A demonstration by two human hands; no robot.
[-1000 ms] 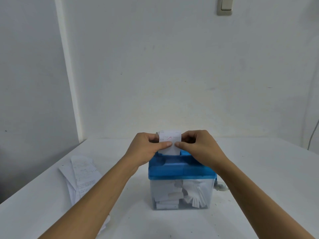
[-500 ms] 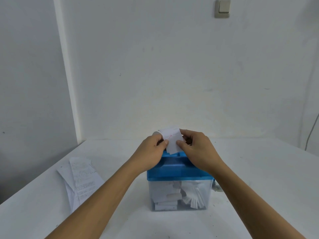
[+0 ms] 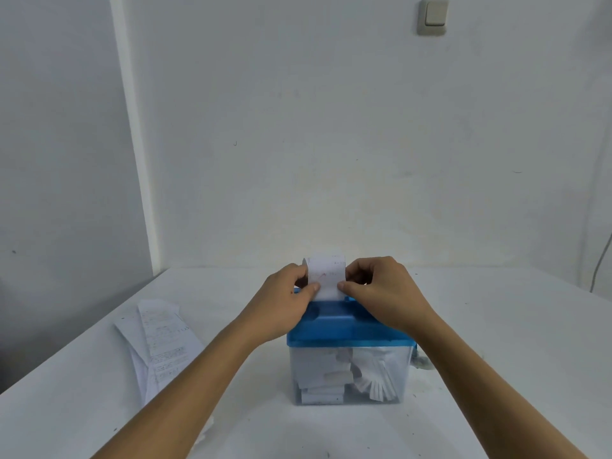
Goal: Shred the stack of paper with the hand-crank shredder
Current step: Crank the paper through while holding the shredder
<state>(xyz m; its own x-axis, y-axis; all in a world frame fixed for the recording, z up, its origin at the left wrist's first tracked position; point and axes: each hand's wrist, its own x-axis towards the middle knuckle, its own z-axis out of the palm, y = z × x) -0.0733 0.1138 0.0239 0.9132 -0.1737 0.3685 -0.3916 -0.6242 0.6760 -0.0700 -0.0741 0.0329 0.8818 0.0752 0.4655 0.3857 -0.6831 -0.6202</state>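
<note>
A small shredder [image 3: 347, 329] with a blue lid and a clear bin stands on the white table [image 3: 496, 326]; shredded strips and paper pieces lie inside the bin. A narrow slip of paper [image 3: 326, 276] stands upright over the lid's slot. My left hand [image 3: 284, 303] pinches its left edge and my right hand [image 3: 381, 289] pinches its right edge. The slip's lower end is hidden behind my thumbs and the lid. The stack of printed paper [image 3: 159, 342] lies flat to the left of the shredder. Part of the crank [image 3: 420, 361] shows at the bin's right side.
The table meets a white wall at the back and its left edge runs diagonally toward me. A light switch [image 3: 433, 16] is high on the wall. A thin cable [image 3: 601, 263] hangs at the far right.
The slip was tilted half a second ago and now stands straight and upright. Both hands have kept their pinch on its edges.
</note>
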